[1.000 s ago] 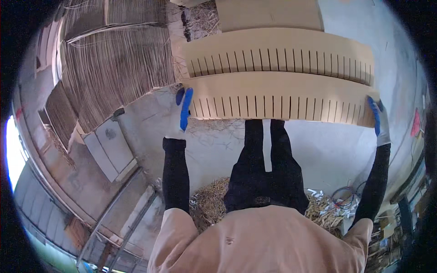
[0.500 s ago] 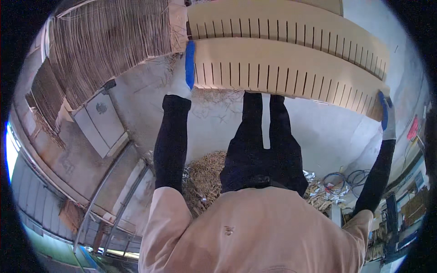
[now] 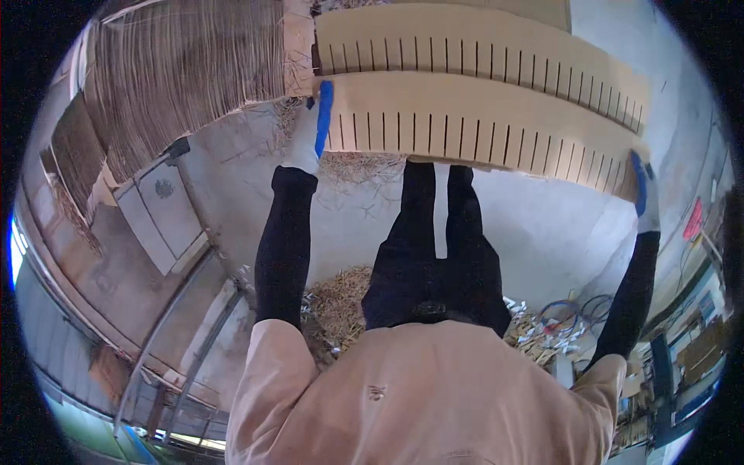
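Observation:
A long tan cardboard strip (image 3: 465,101) with a row of dark slots along its near side spans the upper part of the view. My left hand (image 3: 312,132), in a white and blue glove, is closed on its left end. At the opposite end, my right hand (image 3: 646,186), gloved alike, grips the right corner. Both thumbs lie along the ends, while the other fingers are mostly hidden. Just beyond it sits another slotted cardboard sheet (image 3: 473,35), partly covered by the near strip.
A tall stack of cardboard sheets (image 3: 186,77) rises at the upper left. Straw-like scraps (image 3: 341,298) lie on the floor by my legs. Coiled cables (image 3: 562,311) and more scraps are at the right. Metal rails (image 3: 174,306) run along the lower left.
The view has shifted slightly, and the two cardboard pieces appear a little further left. Both hands keep their grip on the ends of the near strip.

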